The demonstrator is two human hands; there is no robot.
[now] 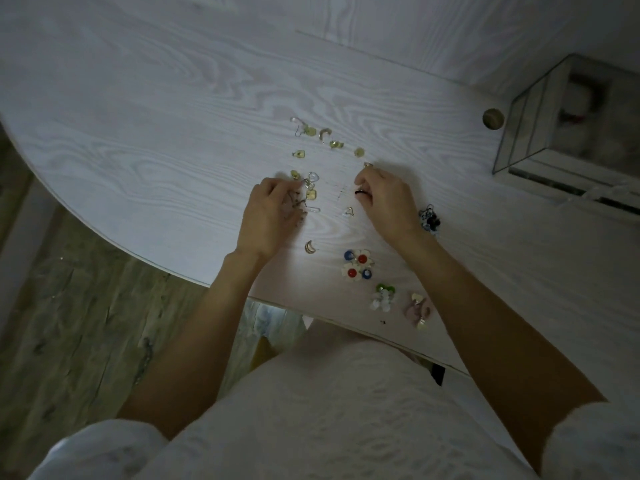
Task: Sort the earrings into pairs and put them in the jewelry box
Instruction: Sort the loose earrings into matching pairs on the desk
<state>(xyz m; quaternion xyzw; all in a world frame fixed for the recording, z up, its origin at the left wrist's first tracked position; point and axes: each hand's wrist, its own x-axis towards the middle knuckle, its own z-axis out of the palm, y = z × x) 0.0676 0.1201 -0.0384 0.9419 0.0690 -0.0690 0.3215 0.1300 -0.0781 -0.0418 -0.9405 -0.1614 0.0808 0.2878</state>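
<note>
On the round white wood-grain table (173, 133), the red-and-blue flower earrings (358, 265) lie nearest the person, with a small gold crescent earring (310, 246) just left of them. Beyond the flowers, the left hand (268, 216) curls its fingers into a tangle of gold and clear earrings (310, 188). The right hand (386, 199) has bent fingers; whether they pinch anything, I cannot tell. Far right of the flowers stands the glass jewelry box (540, 133).

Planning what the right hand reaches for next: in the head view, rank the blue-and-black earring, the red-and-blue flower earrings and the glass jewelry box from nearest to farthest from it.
1. Blue-and-black earring, beside the right hand's wrist.
2. Red-and-blue flower earrings, toward the table's near edge.
3. Glass jewelry box, far right.
</note>
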